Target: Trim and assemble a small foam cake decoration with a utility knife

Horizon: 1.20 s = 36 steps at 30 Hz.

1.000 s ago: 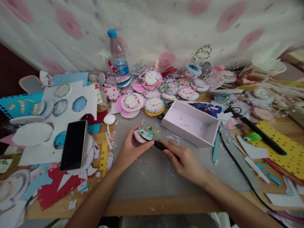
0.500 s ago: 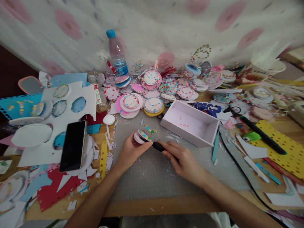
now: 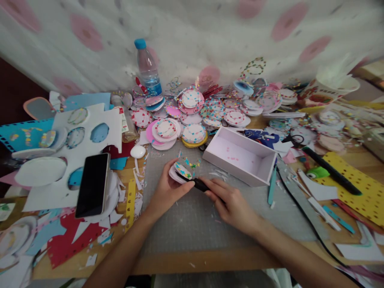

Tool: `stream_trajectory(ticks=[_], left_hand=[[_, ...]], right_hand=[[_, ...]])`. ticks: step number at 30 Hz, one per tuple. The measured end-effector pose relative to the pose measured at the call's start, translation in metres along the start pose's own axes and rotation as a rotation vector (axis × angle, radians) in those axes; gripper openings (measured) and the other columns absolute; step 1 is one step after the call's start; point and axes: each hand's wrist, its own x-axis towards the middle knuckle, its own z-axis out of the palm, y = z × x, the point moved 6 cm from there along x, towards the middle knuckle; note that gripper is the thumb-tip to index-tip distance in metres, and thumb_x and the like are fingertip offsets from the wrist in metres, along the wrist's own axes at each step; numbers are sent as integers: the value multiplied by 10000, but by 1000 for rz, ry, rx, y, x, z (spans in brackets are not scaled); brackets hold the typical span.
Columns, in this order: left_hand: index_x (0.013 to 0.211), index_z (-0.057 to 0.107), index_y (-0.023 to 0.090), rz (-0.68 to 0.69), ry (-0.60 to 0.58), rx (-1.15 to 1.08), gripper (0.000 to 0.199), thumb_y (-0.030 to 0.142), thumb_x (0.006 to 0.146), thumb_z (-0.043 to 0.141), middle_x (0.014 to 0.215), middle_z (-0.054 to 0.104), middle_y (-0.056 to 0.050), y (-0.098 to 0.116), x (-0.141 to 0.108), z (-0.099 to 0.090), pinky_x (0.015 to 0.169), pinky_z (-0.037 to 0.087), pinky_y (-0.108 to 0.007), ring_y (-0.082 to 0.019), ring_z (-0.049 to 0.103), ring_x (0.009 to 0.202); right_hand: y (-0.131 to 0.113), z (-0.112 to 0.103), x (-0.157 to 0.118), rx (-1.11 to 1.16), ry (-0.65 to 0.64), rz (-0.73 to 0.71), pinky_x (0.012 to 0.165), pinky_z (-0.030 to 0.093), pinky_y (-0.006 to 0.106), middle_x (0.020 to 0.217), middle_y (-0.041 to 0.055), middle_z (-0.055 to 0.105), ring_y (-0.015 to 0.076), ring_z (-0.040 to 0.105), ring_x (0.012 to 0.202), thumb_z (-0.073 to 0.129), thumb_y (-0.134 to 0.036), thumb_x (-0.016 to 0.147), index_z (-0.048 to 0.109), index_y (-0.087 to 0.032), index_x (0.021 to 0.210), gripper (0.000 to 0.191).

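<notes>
My left hand (image 3: 168,192) is closed around a small round paper piece (image 3: 183,170), white with blue, yellow and green stars along its rim, tilted above the grey cutting mat (image 3: 186,232). My right hand (image 3: 229,200) grips a black-handled tool (image 3: 201,185). The tool's front end reaches the underside of the paper piece near my left thumb; its tip is hidden. A string of coloured stars (image 3: 192,162) extends from the piece's right side. Beyond my right hand lies an open white box (image 3: 240,156) with a few pink bits inside.
Decorated paper discs (image 3: 192,100) crowd the back beside a water bottle (image 3: 148,70). A phone (image 3: 93,184) and paper scraps lie left. A blue glue gun (image 3: 261,137), teal tweezers (image 3: 272,186), a black cable (image 3: 306,220) and yellow dotted paper (image 3: 357,180) are right.
The paper piece has tipped slightly, showing more of its starred face. My left fingers have shifted a little up around it. My right hand has barely moved.
</notes>
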Motion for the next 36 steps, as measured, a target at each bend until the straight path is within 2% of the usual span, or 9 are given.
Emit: stream_trajectory(ticks=[4,8,12,20,23,27,31,34,36], left_hand=[[1257,372,222,14,8,-15,749,245,625,772,1198,568,-69,1,-1,3,983,466,-349,-201,590,1094],[1214,428,206,3,3,-10,673,264,635,766,1175,589,-69,2,-2,2,968,473,-357,-210,595,1080],[1196,463,178,-62,3,3,658,295,626,773,1100,632,-61,-2,-2,0,938,481,-368,-220,608,1035],[1159,530,167,-110,-30,21,617,341,623,782,1107,665,-75,-7,-2,-2,940,462,-375,-261,606,1061],[1164,503,187,-93,-23,-13,615,309,628,778,1124,650,-59,-8,-1,0,946,460,-365,-235,601,1065],[1066,496,197,-30,-49,-57,504,272,644,761,1018,641,-19,-6,-1,6,907,486,-342,-182,618,966],[1001,497,198,41,-34,-44,434,302,663,749,980,636,-17,-4,0,8,905,492,-347,-182,621,950],[1028,497,199,70,-22,-10,428,327,696,734,1016,635,-32,-4,1,8,933,485,-359,-191,620,990],[1102,481,205,108,-3,20,485,340,710,733,1119,617,-58,-3,0,7,967,471,-368,-207,601,1070]], right_hand=[[0,-1,0,0,3,3,799,541,369,1067,127,615,213,634,926,356,-226,973,457,-163,1364,409],[-2,-1,0,5,-12,-3,765,545,368,1039,121,618,213,635,893,355,-236,974,457,-170,1366,410],[-4,-1,-1,21,-13,-9,795,539,365,1065,121,616,211,631,924,358,-232,975,451,-174,1372,412],[-6,1,-2,4,-33,-26,780,542,355,1038,115,618,208,630,901,353,-229,974,433,-181,1383,419],[-4,1,-2,-5,-20,-8,792,542,369,1070,123,612,215,628,925,351,-234,976,429,-181,1387,422],[-2,0,-1,13,18,13,802,542,369,1063,121,612,210,628,934,348,-237,978,428,-186,1388,420],[-3,-1,-1,21,18,8,778,544,367,1042,118,614,208,630,910,351,-245,980,434,-196,1382,414],[-3,-2,-2,39,28,16,770,543,366,1038,118,616,207,632,902,357,-247,979,450,-198,1370,405],[-2,-3,-2,62,38,25,785,540,369,1043,118,619,207,632,918,365,-246,978,464,-198,1358,396]])
